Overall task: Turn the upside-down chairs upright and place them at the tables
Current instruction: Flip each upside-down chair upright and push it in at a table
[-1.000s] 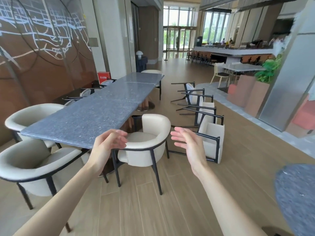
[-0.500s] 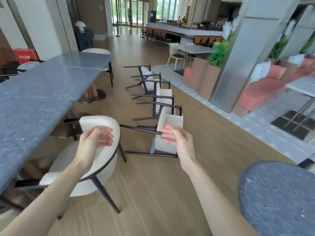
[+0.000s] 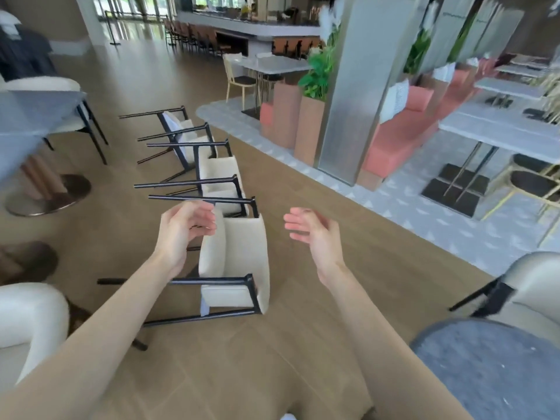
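A cream armchair with a black frame (image 3: 239,262) lies tipped on the wooden floor straight ahead, its legs pointing left. Two more tipped chairs (image 3: 218,174) (image 3: 178,131) lie in a row behind it. My left hand (image 3: 185,228) hovers open over the nearest chair's legs, touching nothing. To the right of that chair's back, my right hand (image 3: 312,234) is held open and empty. The long grey table (image 3: 27,116) stands at the far left.
An upright cream chair (image 3: 24,322) sits at the lower left. A round grey table (image 3: 491,374) with a chair (image 3: 527,292) is at the lower right. Planters (image 3: 297,122), a pillar (image 3: 354,86) and coral sofas (image 3: 400,137) line the right side.
The view has swung right, away from the long table and the upright chair, toward the tipped chairs. Both hands have come closer to the nearest tipped chair.
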### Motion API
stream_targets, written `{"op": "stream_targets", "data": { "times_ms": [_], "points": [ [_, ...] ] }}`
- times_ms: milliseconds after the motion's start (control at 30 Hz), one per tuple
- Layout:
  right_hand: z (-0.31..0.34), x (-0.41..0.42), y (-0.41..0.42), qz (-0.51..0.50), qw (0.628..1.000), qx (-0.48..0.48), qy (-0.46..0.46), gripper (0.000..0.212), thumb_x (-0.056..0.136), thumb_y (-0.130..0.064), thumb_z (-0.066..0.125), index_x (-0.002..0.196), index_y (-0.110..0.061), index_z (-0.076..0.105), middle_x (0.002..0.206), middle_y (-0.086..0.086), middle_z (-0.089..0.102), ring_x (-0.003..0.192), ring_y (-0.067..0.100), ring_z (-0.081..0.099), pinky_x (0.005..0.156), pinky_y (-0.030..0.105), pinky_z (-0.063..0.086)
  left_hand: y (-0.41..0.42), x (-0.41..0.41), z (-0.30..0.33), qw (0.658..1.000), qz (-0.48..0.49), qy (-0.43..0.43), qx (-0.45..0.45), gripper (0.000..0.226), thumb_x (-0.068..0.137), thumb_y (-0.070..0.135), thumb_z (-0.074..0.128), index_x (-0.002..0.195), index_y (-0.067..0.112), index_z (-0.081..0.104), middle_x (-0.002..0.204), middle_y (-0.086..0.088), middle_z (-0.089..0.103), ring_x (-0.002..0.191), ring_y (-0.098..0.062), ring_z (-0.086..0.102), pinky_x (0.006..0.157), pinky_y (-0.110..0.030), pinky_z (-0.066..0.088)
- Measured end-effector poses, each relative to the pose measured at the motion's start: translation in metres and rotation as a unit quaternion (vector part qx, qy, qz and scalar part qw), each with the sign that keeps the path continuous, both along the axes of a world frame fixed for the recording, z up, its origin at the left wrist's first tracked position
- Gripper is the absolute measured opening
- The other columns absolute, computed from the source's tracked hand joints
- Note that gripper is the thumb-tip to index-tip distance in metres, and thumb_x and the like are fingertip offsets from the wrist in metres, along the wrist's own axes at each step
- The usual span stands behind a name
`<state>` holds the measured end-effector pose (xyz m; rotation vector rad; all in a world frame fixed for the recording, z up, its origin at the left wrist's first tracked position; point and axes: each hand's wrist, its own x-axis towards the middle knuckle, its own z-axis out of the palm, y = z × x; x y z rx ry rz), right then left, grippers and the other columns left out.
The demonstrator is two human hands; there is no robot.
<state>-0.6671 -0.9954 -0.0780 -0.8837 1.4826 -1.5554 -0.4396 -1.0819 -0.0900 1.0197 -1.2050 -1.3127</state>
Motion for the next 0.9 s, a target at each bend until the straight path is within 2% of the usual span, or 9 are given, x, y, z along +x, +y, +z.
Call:
{"op": "stream_targets", "data": {
  "times_ms": [100, 300, 467, 700, 833, 900],
  "points": [
    [0.004, -0.052, -0.073, 0.03, 0.999, 0.018, 0.006, 0.026, 0.099, -0.016, 0.052, 0.109, -0.004, 0.072, 0.102, 0.012, 0.077, 0.1, 0.025, 0.073, 0.09, 0.035, 0.059, -0.063, -0.048, 0.0, 0.999, 0.03, 0.019, 0.015, 0.023, 0.093, 0.011, 0.053, 0.099, -0.003, 0.07, 0.083, -0.018, 0.064, 0.072, -0.029, 0.062, 0.073, -0.04, 0.054],
    [0.009, -0.123, -0.216, 0.091, 0.995, 0.033, 0.024, 0.026, 0.099, -0.016, 0.052, 0.11, -0.003, 0.072, 0.103, 0.012, 0.077, 0.1, 0.026, 0.073, 0.09, 0.035, 0.059, -0.17, -0.109, -0.015, 0.993, 0.101, 0.041, 0.043, 0.019, 0.092, 0.01, 0.055, 0.088, 0.004, 0.073, 0.079, -0.016, 0.066, 0.072, -0.03, 0.062, 0.074, -0.04, 0.054],
    [-0.015, -0.157, -0.35, 0.15, 0.986, 0.058, 0.035, 0.025, 0.097, -0.014, 0.054, 0.107, 0.0, 0.072, 0.105, 0.019, 0.076, 0.101, 0.031, 0.072, 0.094, 0.042, 0.055, -0.277, -0.145, -0.062, 0.978, 0.173, 0.076, 0.084, 0.024, 0.092, 0.018, 0.052, 0.082, 0.009, 0.072, 0.071, -0.008, 0.069, 0.064, -0.025, 0.064, 0.072, -0.039, 0.054],
    [-0.052, -0.198, -0.542, 0.242, 0.963, 0.106, 0.045, 0.028, 0.095, -0.021, 0.058, 0.109, 0.0, 0.071, 0.102, 0.018, 0.077, 0.093, 0.026, 0.073, 0.088, 0.04, 0.058, -0.422, -0.184, -0.112, 0.927, 0.294, 0.187, 0.137, 0.025, 0.091, 0.029, 0.051, 0.083, 0.011, 0.066, 0.073, -0.004, 0.071, 0.065, -0.022, 0.066, 0.072, -0.037, 0.057],
    [-0.079, -0.209, -0.632, 0.292, 0.942, 0.163, 0.035, 0.025, 0.096, -0.024, 0.056, 0.102, -0.004, 0.071, 0.099, 0.016, 0.077, 0.088, 0.024, 0.074, 0.082, 0.037, 0.059, -0.453, -0.201, -0.138, 0.886, 0.354, 0.232, 0.189, 0.027, 0.092, 0.032, 0.048, 0.091, 0.009, 0.063, 0.081, -0.008, 0.07, 0.07, -0.023, 0.066, 0.076, -0.036, 0.056],
    [-0.099, -0.201, -0.668, 0.333, 0.92, 0.207, 0.02, 0.026, 0.098, -0.025, 0.053, 0.103, -0.006, 0.07, 0.1, 0.015, 0.077, 0.085, 0.023, 0.073, 0.079, 0.034, 0.059, -0.456, -0.198, -0.154, 0.851, 0.405, 0.258, 0.215, 0.029, 0.097, 0.031, 0.045, 0.094, 0.008, 0.062, 0.091, -0.011, 0.068, 0.076, -0.025, 0.065, 0.08, -0.037, 0.054]
  ]
}}
